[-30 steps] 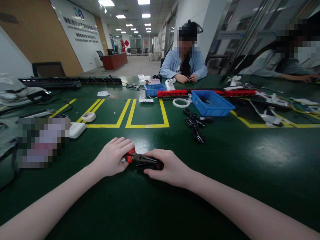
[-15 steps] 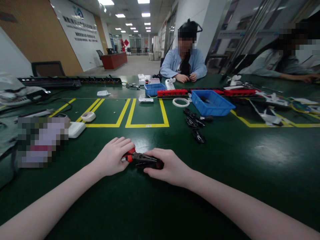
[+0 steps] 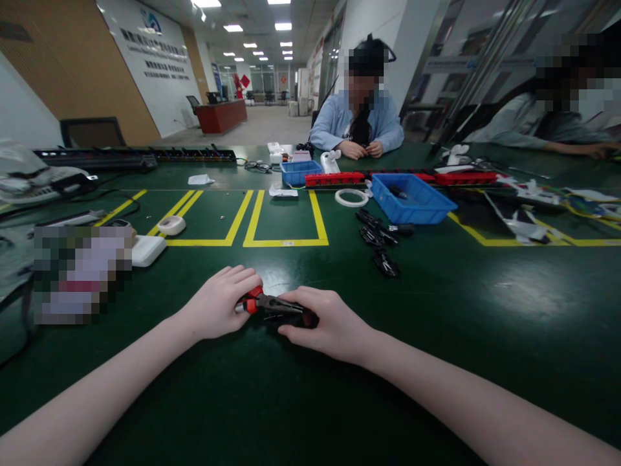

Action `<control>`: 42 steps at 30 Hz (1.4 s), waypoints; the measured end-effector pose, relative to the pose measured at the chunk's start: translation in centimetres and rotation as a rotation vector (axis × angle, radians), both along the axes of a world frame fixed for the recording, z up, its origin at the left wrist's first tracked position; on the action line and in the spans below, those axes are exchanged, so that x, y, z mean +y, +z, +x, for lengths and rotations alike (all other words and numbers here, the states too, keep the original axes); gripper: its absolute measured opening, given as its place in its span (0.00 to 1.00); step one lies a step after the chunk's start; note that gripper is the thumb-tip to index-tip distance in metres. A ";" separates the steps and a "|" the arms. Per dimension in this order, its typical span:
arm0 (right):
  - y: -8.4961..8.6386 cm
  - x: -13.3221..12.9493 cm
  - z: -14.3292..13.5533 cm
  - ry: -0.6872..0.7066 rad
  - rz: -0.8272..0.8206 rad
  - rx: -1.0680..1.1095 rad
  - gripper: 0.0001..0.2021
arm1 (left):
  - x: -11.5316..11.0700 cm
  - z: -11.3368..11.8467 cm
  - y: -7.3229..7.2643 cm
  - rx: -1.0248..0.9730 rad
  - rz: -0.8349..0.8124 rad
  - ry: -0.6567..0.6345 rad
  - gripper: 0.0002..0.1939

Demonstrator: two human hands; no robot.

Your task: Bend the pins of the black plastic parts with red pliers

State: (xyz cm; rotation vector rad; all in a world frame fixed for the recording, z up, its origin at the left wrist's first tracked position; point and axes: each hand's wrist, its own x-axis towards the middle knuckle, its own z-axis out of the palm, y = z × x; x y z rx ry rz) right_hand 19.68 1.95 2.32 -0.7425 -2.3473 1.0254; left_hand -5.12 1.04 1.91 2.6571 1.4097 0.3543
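My left hand (image 3: 223, 303) is closed round the red handles of a pair of pliers (image 3: 253, 300) at the middle of the green table (image 3: 272, 401). The dark jaws of the pliers reach right, against a black part (image 3: 286, 317). That part is in my right hand (image 3: 330, 323), whose thumb and fingers pinch it from the right. Where exactly the jaws meet the black part is too dark to make out. Several similar black parts (image 3: 378, 236) lie in a loose pile beyond my right hand.
Behind the pile stands a blue bin (image 3: 412, 200), with a smaller blue bin (image 3: 301, 173) and a white ring (image 3: 352, 197) to its left. Red strips (image 3: 334, 180) run behind. A white box (image 3: 148, 251) and tape roll (image 3: 171, 225) lie left. Two people sit across the table.
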 end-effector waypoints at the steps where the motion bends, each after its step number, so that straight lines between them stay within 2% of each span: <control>1: 0.0 0.0 0.0 0.006 0.001 0.004 0.17 | 0.0 0.0 0.0 -0.001 -0.005 -0.010 0.07; 6: -0.1 -0.1 0.0 0.009 0.024 0.019 0.16 | 0.1 0.1 0.0 0.028 -0.006 -0.049 0.07; 15: 0.2 -0.1 0.0 0.005 -0.007 -0.001 0.16 | -0.1 0.0 -0.1 0.007 0.030 -0.011 0.06; 20: 0.3 -0.1 -0.1 -0.027 0.068 -0.042 0.16 | -0.4 0.0 -0.1 -0.040 0.073 0.012 0.09; 31: -0.1 0.2 0.0 -0.078 0.183 -0.099 0.18 | -0.6 0.0 0.1 -0.055 0.110 0.078 0.06; 37: -0.2 0.3 0.0 -0.092 0.199 -0.123 0.12 | -0.6 -0.2 0.0 -0.106 0.112 0.123 0.06; 42: -0.1 0.2 0.1 -0.152 0.196 -0.071 0.17 | -0.7 -0.3 0.1 -0.121 0.140 0.109 0.07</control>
